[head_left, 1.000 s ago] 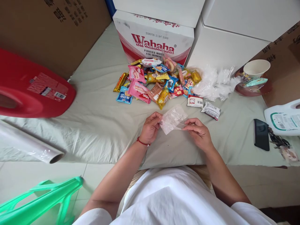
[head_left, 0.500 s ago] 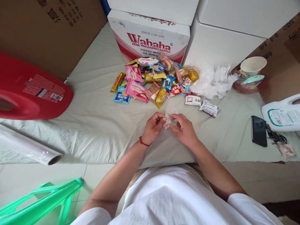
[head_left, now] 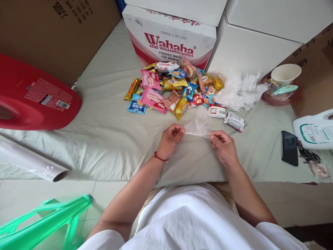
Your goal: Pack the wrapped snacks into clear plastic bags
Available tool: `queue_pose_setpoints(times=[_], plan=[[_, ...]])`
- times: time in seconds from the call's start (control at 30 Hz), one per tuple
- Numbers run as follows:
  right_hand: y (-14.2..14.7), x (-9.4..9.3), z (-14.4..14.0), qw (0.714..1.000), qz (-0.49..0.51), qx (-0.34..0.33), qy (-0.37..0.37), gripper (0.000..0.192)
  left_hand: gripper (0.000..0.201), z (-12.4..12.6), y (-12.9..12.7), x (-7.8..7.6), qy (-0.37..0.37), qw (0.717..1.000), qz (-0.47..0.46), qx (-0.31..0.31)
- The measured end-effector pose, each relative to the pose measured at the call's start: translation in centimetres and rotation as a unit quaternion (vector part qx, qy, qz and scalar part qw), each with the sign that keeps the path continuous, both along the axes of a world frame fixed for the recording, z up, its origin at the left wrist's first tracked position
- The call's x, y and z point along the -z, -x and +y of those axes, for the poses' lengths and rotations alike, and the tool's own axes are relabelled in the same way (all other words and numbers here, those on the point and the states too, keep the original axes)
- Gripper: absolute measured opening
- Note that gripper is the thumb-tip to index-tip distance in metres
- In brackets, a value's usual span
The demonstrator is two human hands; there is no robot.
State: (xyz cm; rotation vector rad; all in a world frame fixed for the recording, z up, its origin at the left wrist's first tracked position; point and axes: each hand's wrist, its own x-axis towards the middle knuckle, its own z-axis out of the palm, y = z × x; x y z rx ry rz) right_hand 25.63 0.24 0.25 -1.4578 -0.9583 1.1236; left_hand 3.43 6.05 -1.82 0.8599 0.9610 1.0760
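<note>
A thin clear plastic bag (head_left: 198,125) is stretched between my two hands above the cloth-covered surface. My left hand (head_left: 171,140), with a red bracelet at the wrist, pinches one corner of it. The opposite corner is gripped by the thumb and fingers of my right hand (head_left: 223,146). Just beyond the bag lies a heap of wrapped snacks (head_left: 171,99) in pink, blue, yellow and brown packets. Two small white packets, one a red-and-white packet (head_left: 216,111) and one a grey-white packet (head_left: 234,121), rest apart near my right hand.
Crumpled clear bags (head_left: 239,91) lie right of the snacks, beside a bowl (head_left: 277,99) with a paper cup (head_left: 286,73). A phone (head_left: 289,148), keys and a white jug (head_left: 314,130) sit far right. At left are a red jug (head_left: 39,97), a plastic roll (head_left: 31,159) and a green stool (head_left: 52,218).
My right hand has moved away to the right, pulling the bunched plastic bag out wide. The left hand stays nearly in place, still pinching its side.
</note>
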Motion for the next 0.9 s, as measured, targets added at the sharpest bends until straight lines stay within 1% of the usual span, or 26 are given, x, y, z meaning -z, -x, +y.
queue_pose_setpoints(times=[0.03,0.07,0.13,0.17,0.2,0.3,0.4,0.47,0.53,0.57,0.63,0.67,0.73,0.77,0.83,0.9], plan=[[-0.4,-0.1,-0.4,0.999,-0.022,-0.028,0.015,0.024,0.037,0.0,0.0,0.0,0.005,1.0,-0.018,-0.014],[-0.7,-0.3,-0.9,0.996,-0.05,-0.073,0.032,0.025,0.037,0.1,0.0,-0.1,0.012,0.999,-0.038,-0.023],[-1.2,-1.2,-1.6,0.976,-0.117,-0.17,0.064,0.028,0.038,0.1,0.1,-0.1,0.028,0.997,-0.07,-0.024],[-1.2,-1.7,-1.8,0.966,-0.152,-0.2,0.068,0.03,0.038,0.1,0.1,-0.1,0.032,0.996,-0.078,-0.021],[-1.2,-2.3,-1.9,0.958,-0.188,-0.209,0.063,0.033,0.037,0.1,0.1,-0.1,0.032,0.996,-0.078,-0.016],[-0.2,-3.8,-1.2,0.94,-0.298,-0.165,-0.009,0.041,0.033,-0.1,0.0,0.2,-0.004,0.999,-0.044,-0.003],[1.5,-3.7,0.3,0.919,-0.365,-0.133,-0.07,0.045,0.029,-0.3,0.0,0.5,-0.051,0.999,-0.006,0.014],[2.7,-3.0,1.4,0.918,-0.369,-0.118,-0.083,0.035,0.028,-0.5,0.1,0.5,-0.068,0.997,0.004,0.03],[3.6,-2.2,2.1,0.918,-0.364,-0.126,-0.092,0.023,0.031,-0.7,0.2,0.4,-0.081,0.996,0.01,0.035],[4.0,-2.0,2.3,0.916,-0.365,-0.137,-0.098,0.02,0.035,-0.8,0.2,0.3,-0.091,0.995,0.024,0.028],[4.5,-1.7,2.5,0.912,-0.361,-0.16,-0.11,0.019,0.046,-0.9,0.1,0.2,-0.121,0.989,0.085,0.001],[4.6,-1.6,2.4,0.915,-0.351,-0.163,-0.115,0.018,0.045,-0.9,0.1,0.1,-0.137,0.982,0.128,-0.009],[4.5,-1.6,2.2,0.931,-0.311,-0.15,-0.118,0.018,0.033,-0.9,0.0,0.0,-0.152,0.968,0.198,-0.017],[4.3,-1.5,2.1,0.944,-0.282,-0.133,-0.111,0.018,0.032,-0.9,0.0,-0.1,-0.148,0.966,0.213,-0.017],[3.5,-1.4,1.7,0.97,-0.214,-0.084,-0.077,0.021,0.04,-0.8,0.1,-0.2,-0.128,0.969,0.211,-0.026],[2.6,-1.2,1.2,0.988,-0.145,-0.035,-0.034,0.025,0.046,-0.7,0.2,-0.4,-0.107,0.972,0.203,-0.051]])
